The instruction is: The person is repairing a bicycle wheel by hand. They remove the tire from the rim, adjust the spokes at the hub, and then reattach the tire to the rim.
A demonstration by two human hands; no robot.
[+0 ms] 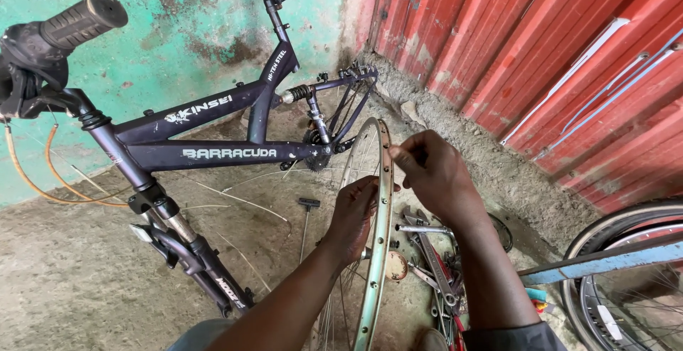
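My left hand [353, 216] grips the wheel rim [380, 201], fingers wrapped around it; my right hand [434, 173] pinches narrow at its two o'clock edge, wrenches [427, 251] on the floor below.

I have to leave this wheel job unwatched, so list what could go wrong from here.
1. The bare rim stands upright on edge, steadied mainly by the left hand; if that hand lets go, it may tip onto the tools beside it.
2. The right hand pinches at the rim's edge, so its fingers could get nicked.
3. Loose spokes lie on the ground and could be stepped on or bent.
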